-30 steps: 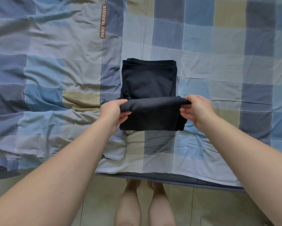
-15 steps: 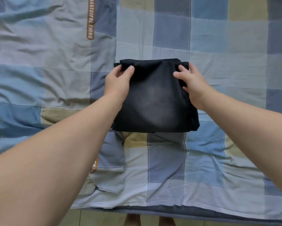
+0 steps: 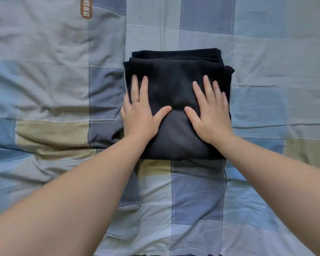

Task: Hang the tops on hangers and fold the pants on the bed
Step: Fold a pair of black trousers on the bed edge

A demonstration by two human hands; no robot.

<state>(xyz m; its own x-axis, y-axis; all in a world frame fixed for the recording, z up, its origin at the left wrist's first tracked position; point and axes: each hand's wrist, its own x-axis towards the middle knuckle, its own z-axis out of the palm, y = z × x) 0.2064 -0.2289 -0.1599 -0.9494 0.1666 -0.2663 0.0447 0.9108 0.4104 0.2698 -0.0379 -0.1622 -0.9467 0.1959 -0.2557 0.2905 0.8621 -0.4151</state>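
The black pants (image 3: 175,74) lie folded into a thick square bundle in the middle of the bed. My left hand (image 3: 139,112) presses flat on the bundle's left side, fingers straight, a ring on one finger. My right hand (image 3: 211,109) presses flat on its right side, fingers spread. Both palms rest on the top layer and grip nothing. No tops or hangers are in view.
The bed is covered by a wrinkled checked quilt (image 3: 266,74) in blue, grey and beige patches. An orange label (image 3: 86,8) is sewn on it at the upper left. The quilt's near edge runs along the bottom of the view.
Both hands carried the near fold of the pants up and over the far part, let go of the edge, and now lie flat on the finished bundle.
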